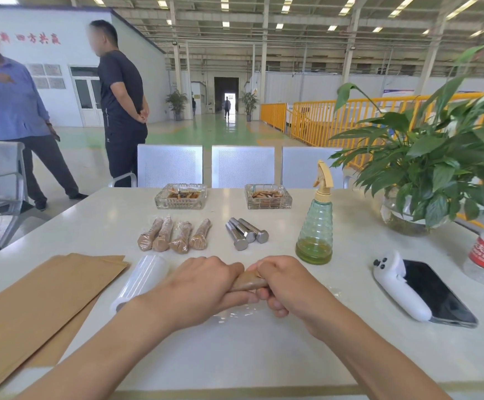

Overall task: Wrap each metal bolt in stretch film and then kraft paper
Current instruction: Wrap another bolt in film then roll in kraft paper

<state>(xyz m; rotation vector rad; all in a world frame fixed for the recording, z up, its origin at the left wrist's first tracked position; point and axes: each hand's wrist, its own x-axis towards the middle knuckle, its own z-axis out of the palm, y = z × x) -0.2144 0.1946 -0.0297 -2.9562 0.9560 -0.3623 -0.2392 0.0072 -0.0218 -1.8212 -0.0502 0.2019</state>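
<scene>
Just inside the desk's (263, 356) near edge, at its middle, both hands grip one paper-covered bolt (248, 281): the left hand (203, 284) curls over its left end, the right hand (287, 284) wraps its right end, fingers tucked beneath. Clear film (235, 313) lies under them. Beyond sit four wrapped bolts (174, 235) and three bare bolts (246, 232). Film roll (141, 280) and kraft sheets (33, 298) lie toward the left edge.

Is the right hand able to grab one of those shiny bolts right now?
Probably not yet: the right hand grips the brown paper-wrapped bolt together with the left hand. The three bare silver metal bolts lie just beyond, with nothing between.
</scene>
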